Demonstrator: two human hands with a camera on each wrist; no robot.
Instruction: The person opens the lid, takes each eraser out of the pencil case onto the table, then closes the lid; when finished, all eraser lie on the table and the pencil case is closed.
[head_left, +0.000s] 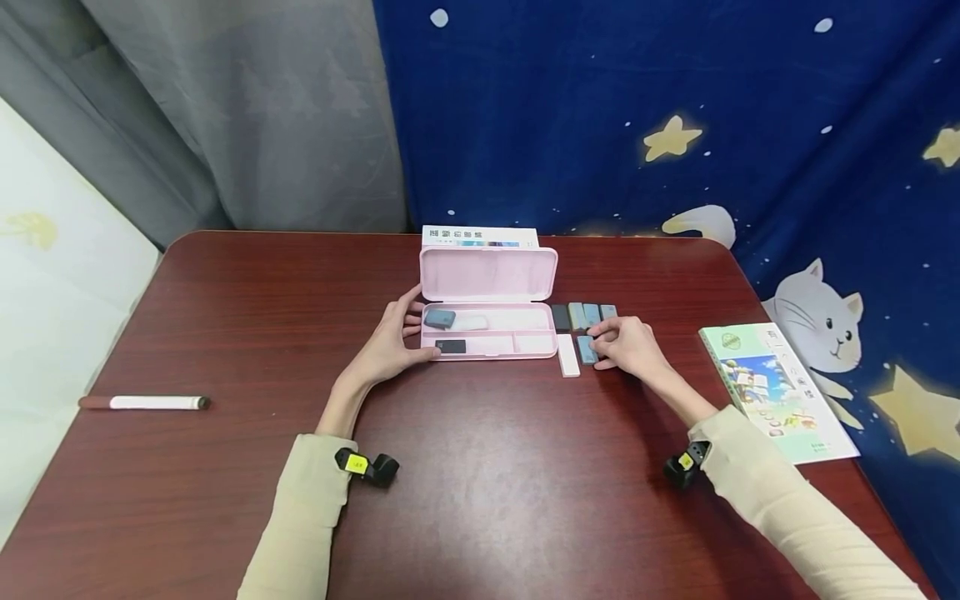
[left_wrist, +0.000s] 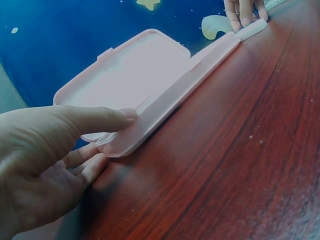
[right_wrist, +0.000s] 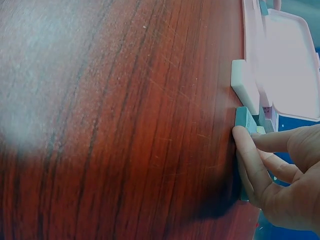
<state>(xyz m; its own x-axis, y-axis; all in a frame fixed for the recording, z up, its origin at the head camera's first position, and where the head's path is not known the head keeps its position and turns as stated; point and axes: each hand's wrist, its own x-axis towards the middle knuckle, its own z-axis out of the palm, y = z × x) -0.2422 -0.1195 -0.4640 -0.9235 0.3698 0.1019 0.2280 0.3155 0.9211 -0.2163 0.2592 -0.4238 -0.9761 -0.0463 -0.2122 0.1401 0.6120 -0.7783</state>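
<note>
An open pink pencil case (head_left: pixel 491 357) stands on the table, its lid (head_left: pixel 487 275) tilted up at the back. My left hand (head_left: pixel 393 337) holds its left end, thumb on the front rim and fingers round the far side. In the case lie a blue eraser (head_left: pixel 439 318), a black eraser (head_left: pixel 451 346) and a whitish block (head_left: pixel 472 322). Right of the case, my right hand (head_left: pixel 630 346) pinches a small blue eraser (head_left: pixel 586 350) between thumb and fingers. A white eraser (head_left: pixel 568 356) lies just left of it. Behind them is a row of a dark eraser (head_left: pixel 560 317) and several bluish ones (head_left: pixel 592 313).
Behind the lid stands a white printed box (head_left: pixel 480 236). A green-and-white book (head_left: pixel 780 392) lies at the right table edge, beside my right forearm. A marker (head_left: pixel 150 402) lies far left. Curtains (head_left: pixel 525 117) hang behind the table (head_left: pixel 487 467).
</note>
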